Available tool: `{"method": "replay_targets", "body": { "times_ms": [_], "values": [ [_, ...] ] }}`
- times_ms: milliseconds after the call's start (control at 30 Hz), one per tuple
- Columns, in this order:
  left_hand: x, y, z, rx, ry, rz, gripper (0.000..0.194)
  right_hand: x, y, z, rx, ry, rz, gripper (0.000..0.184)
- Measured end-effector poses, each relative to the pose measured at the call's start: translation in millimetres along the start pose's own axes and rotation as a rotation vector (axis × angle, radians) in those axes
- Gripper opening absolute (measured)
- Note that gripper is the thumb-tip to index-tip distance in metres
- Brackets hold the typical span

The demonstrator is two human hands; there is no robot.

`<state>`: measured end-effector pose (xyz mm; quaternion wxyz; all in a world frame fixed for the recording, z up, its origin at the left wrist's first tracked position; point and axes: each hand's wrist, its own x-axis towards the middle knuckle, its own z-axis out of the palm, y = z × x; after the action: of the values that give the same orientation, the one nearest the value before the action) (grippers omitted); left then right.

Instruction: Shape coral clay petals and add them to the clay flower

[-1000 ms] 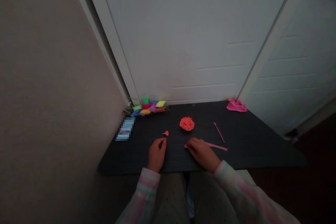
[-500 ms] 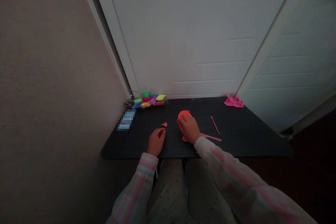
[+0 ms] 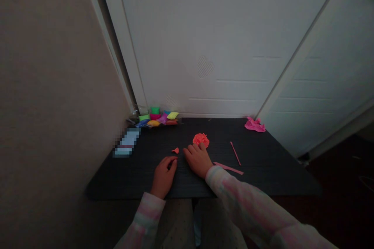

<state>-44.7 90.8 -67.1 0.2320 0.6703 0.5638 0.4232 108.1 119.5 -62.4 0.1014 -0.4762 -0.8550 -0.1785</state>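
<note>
My left hand (image 3: 163, 177) rests low over the dark table with its fingers curled and the thumb tip meeting the index finger. Whatever may be pinched there is too small to make out. Just beyond those fingertips lies a small orange clay piece (image 3: 175, 150) with a pointed end. My right hand (image 3: 199, 160) is palm down, fingers reaching forward and apart. Its fingertips are at the near edge of a round, rough-surfaced orange clay lump (image 3: 201, 139). The area under the right palm is hidden.
A flat pink tool (image 3: 229, 168) lies beside my right wrist, a thin pink stick (image 3: 235, 153) farther right. Bright pink clay (image 3: 255, 125) sits at the back right. Several colourful clay packets (image 3: 154, 123) and a blurred pale rectangle (image 3: 127, 142) are left. A white panel (image 3: 233, 46) stands behind the table.
The view has shifted, so the table sits lower. My right hand has drawn nearer and leftward off the orange lump, showing more of it. A pink piece formerly visible below that hand is now hidden.
</note>
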Motion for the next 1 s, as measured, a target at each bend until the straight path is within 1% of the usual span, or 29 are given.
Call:
{"method": "replay_targets", "body": {
  "times_ms": [133, 400, 533, 667, 767, 1000],
  "values": [
    [0, 2, -0.8, 0.000, 0.005, 0.000, 0.023, 1, -2, 0, 0.012, 0.014, -0.035, 0.028],
    [-2, 2, -0.1, -0.016, 0.020, -0.005, 0.021, -1, 1, 6, 0.073, 0.124, 0.053, 0.021],
    [-2, 2, 0.5, -0.007, 0.014, -0.014, 0.019, 0, 0, 13, 0.114, 0.175, 0.051, 0.021],
    [-2, 2, 0.1, 0.014, -0.013, -0.014, 0.019, 1, 1, 14, 0.159, 0.207, 0.049, 0.023],
    [-2, 2, -0.1, 0.024, -0.022, -0.018, 0.020, -1, 3, 14, 0.184, 0.240, 0.095, 0.024],
    [-2, 5, -0.2, 0.014, -0.009, -0.010, 0.018, -7, 8, 12, 0.206, 0.377, 0.285, 0.021]
  ]
}}
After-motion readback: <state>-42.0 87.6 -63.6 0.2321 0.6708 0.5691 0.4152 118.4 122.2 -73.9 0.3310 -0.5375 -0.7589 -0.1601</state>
